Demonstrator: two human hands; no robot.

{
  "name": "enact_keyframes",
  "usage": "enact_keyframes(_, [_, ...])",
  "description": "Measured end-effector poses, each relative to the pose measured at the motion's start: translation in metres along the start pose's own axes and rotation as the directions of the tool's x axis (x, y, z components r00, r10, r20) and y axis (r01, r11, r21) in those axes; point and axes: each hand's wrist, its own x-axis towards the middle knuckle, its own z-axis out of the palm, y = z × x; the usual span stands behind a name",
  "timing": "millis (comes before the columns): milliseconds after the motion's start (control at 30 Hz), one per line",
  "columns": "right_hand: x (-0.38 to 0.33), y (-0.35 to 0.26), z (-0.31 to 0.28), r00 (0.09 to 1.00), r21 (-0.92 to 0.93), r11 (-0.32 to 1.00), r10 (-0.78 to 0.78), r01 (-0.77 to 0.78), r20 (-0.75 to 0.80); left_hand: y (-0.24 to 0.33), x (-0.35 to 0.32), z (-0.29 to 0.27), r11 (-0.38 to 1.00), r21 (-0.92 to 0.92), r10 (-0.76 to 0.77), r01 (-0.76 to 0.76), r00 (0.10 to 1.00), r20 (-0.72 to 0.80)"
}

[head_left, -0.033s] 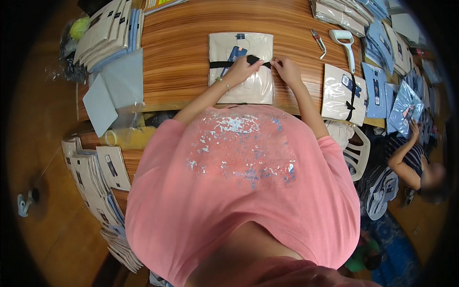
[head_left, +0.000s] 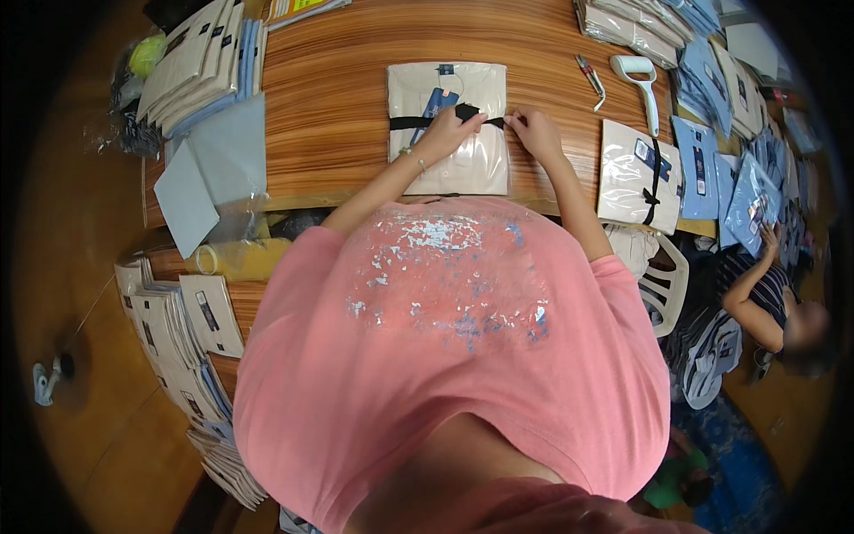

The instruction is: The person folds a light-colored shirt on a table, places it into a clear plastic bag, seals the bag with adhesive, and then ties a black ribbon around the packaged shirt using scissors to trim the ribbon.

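A folded cream shirt in clear plastic (head_left: 458, 169) lies flat on the wooden table in front of me, with a dark blue tag near its top. Across its middle runs a black ribbon (head_left: 406, 123), gathered into a dark loop or knot right of centre. My left hand (head_left: 452, 133) reaches over the packet, its fingers closed on the ribbon by that gathered part. At the packet's right edge, my right hand (head_left: 532, 132) pinches the ribbon between thumb and fingers. The fingers partly hide the ribbon between the two hands.
Right of the packet lie small red-handled snippers (head_left: 591, 82), a white lint roller (head_left: 638, 73) and a ribbon-tied cream shirt packet (head_left: 624, 178). Shirt stacks (head_left: 191, 67) and pale sheets (head_left: 222, 147) are at left. Another person's hand (head_left: 769, 245) holds a blue packet at far right.
The blue packet at the other person's hand has turned slightly. My hands and the ribbon stay almost where they were.
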Motion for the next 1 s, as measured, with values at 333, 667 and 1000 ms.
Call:
enact_keyframes(333, [-0.001,-0.022,0.005,0.911,0.0,0.925,-0.374,0.379,-0.173,-0.014,0.002,0.015,0.942,0.164,0.309,-0.294,0.948,-0.076])
enact_keyframes(667, [0.005,0.013,0.014,0.933,0.522,0.85,-0.127,-0.073,0.336,-0.008,0.017,-0.007,0.99,-0.143,0.041,-0.016,0.985,0.169])
enact_keyframes(1000, [-0.04,-0.051,-0.004,0.942,-0.052,0.977,-0.184,0.207,0.281,-0.014,0.031,-0.013,0.947,-0.311,-0.011,0.084,0.973,0.23])
